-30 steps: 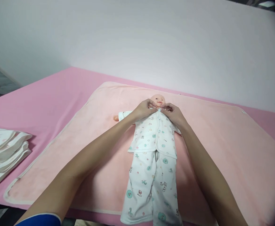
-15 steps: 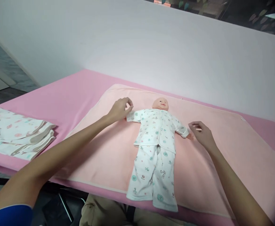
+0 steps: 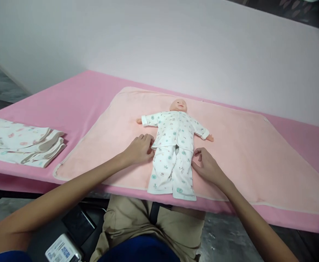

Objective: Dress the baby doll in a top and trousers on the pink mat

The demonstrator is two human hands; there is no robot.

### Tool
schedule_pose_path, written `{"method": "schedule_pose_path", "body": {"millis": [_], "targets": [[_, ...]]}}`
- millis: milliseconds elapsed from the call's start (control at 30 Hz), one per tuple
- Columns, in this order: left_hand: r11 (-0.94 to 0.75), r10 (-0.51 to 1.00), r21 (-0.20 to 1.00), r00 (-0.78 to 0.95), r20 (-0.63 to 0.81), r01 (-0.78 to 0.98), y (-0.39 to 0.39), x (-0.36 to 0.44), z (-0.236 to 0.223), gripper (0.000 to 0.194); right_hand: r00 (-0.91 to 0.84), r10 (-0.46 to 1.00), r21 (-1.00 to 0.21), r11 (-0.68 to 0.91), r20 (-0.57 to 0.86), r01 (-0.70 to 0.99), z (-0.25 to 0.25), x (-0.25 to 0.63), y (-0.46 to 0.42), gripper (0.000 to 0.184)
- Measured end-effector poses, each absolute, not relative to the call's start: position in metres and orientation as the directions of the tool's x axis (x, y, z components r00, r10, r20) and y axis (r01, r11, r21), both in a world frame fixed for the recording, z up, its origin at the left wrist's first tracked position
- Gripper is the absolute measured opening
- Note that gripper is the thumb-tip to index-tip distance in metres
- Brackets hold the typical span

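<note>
A baby doll (image 3: 178,105) lies on its back, arms spread, in a white printed shirt (image 3: 176,127) and matching pants (image 3: 173,173). The shirt's hem overlaps the top of the pants. My left hand (image 3: 141,150) is beside the doll's waist on the left, fingers curled and thumb apart, its tips at the edge of the clothes. On the opposite side, my right hand (image 3: 206,166) rests close against the pants, with thumb and fingers apart. Neither hand visibly grips the cloth.
Beneath the doll is a peach blanket (image 3: 244,156) on a pink-covered table (image 3: 74,94). Folded printed cloth (image 3: 17,140) lies at the left. A pale wall (image 3: 148,43) stands behind. Below the table edge are a dark flat object (image 3: 79,223) and a white labelled device (image 3: 62,249).
Both hands have moved from beside the doll's hands down to its waist and drawn closer together. The view has tilted downward. The doll remains lying on the blanket.
</note>
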State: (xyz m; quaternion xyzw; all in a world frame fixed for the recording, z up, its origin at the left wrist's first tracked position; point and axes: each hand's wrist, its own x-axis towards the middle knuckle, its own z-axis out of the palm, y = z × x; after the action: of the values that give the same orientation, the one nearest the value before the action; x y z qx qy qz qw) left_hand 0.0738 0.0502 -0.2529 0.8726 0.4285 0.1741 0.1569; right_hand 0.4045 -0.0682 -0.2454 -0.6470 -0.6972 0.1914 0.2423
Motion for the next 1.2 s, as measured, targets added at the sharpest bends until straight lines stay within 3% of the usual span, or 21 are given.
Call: {"method": "schedule_pose_path", "body": {"millis": [133, 333, 467, 567, 633, 700, 767, 867, 967, 1067, 1200], "targets": [[-0.503, 0.856, 0.441, 0.498, 0.137, 0.743, 0.055, 0.093, -0.258, 0.022, 0.029, 0.996, -0.545, 0.021, 0.083, 0.838, -0.259, 0.395, -0.053, 0.015], [-0.433, 0.899, 0.444, 0.409, 0.153, 0.785, 0.042, 0.077, -0.248, 0.021, 0.116, 0.980, -0.483, -0.025, 0.159, 0.875, -0.253, 0.406, -0.065, 0.032], [-0.499, 0.857, 0.502, 0.488, 0.165, 0.707, 0.013, 0.067, -0.250, 0.034, 0.084, 0.989, -0.598, 0.004, 0.119, 0.802, -0.265, 0.400, -0.090, 0.045], [-0.454, 0.836, 0.708, 0.533, 0.129, 0.540, -0.011, 0.086, -0.250, 0.048, 0.079, 0.996, -0.781, -0.011, 0.049, 0.625, -0.267, 0.373, -0.101, 0.049], [-0.277, 0.859, 0.895, 0.508, 0.068, 0.349, -0.021, 0.102, -0.244, 0.053, 0.054, 0.995, -0.927, -0.093, -0.079, 0.363, -0.257, 0.355, -0.104, 0.044], [-0.009, 0.851, 0.994, 0.522, -0.051, 0.112, -0.025, 0.113, -0.233, 0.060, -0.034, 0.967, -0.967, -0.249, -0.251, 0.047, -0.240, 0.344, -0.107, 0.043], [0.267, 0.785, 0.963, 0.587, -0.198, -0.032, -0.025, 0.114, -0.219, 0.065, -0.095, 0.921, -0.906, -0.389, -0.378, -0.164, -0.219, 0.340, -0.110, 0.042], [0.504, 0.648, 0.864, 0.670, -0.362, -0.021, -0.024, 0.101, -0.195, 0.061, -0.125, 0.880, -0.836, -0.474, -0.458, -0.274, -0.194, 0.345, -0.118, 0.039], [0.547, 0.585, 0.836, 0.689, -0.429, 0.056, -0.029, 0.081, -0.182, 0.067, -0.137, 0.856, -0.810, -0.516, -0.498, -0.279, -0.186, 0.351, -0.131, 0.044], [0.582, 0.522, 0.792, 0.662, -0.538, 0.184, -0.038, 0.062, -0.187, 0.080, -0.116, 0.853, -0.819, -0.520, -0.508, -0.243, -0.193, 0.356, -0.143, 0.064], [0.576, 0.460, 0.755, 0.639, -0.616, 0.314, -0.047, 0.048, -0.213, 0.076, -0.127, 0.846, -0.849, -0.527, -0.518, -0.042, -0.218, 0.364, -0.154, 0.065]]}}
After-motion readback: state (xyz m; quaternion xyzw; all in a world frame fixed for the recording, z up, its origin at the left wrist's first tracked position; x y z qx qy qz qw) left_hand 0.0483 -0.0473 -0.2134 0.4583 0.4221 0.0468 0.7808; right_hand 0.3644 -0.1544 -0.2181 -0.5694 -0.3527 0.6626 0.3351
